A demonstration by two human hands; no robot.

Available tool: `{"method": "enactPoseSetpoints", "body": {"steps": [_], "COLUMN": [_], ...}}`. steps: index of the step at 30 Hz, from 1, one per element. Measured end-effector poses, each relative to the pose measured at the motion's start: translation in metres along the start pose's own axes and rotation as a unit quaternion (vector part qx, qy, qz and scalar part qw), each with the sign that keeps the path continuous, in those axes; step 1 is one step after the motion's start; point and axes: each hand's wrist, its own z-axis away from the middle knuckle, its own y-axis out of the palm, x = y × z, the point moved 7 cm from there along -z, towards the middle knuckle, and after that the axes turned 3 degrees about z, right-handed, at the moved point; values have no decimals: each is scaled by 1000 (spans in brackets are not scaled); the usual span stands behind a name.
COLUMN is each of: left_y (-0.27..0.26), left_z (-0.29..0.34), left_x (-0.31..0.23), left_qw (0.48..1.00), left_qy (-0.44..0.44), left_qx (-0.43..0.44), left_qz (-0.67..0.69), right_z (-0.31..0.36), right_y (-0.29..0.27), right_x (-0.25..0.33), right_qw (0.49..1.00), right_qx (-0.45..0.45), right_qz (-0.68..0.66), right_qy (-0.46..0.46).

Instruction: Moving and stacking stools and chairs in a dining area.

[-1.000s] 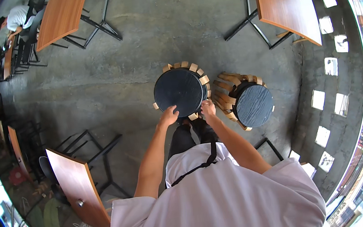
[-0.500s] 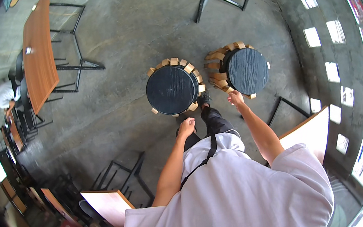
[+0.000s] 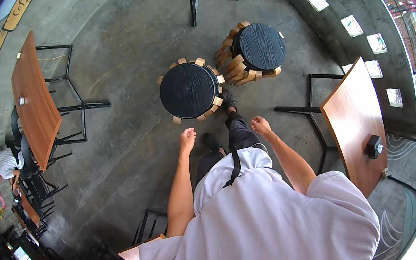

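Black-seated stool stack (image 3: 190, 90): stood at twelve o'clock, just beyond both hands, untouched.
Left hand (image 3: 187, 139): loosely curled, empty, hanging clear.
Right hand (image 3: 259, 124): curled into a loose fist, empty.
Second stack (image 3: 255, 50): at one o'clock, beside the first.

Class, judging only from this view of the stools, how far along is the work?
Done: two stacks of black-topped stools stand side by side, the nearer stack and the farther stack. In hand: nothing; the left hand and right hand hang empty, clear of both stacks. What is left cannot be judged from this view.
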Motion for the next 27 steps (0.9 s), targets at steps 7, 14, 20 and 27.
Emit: {"method": "enactPoseSetpoints", "body": {"steps": [7,14,20,27], "left_y": [-59,-64,-43,-28], "left_z": [132,185,108,102], "left_x": [173,208,39,-228], "left_qw": [965,932,953,972], "left_qy": [-219,-315,-119,156], "left_qx": [-55,-84,1,35], "left_qz": [132,158,278,172], "right_z": [85,105,165,210], "right_y": [20,17,-3,-60], "right_x": [-72,-41,125,239], "right_qw": [997,999,982,945], "right_qx": [-70,-21,72,43], "right_qz": [-34,-40,-141,-122], "right_qy": [29,-19,-106,-299]}}
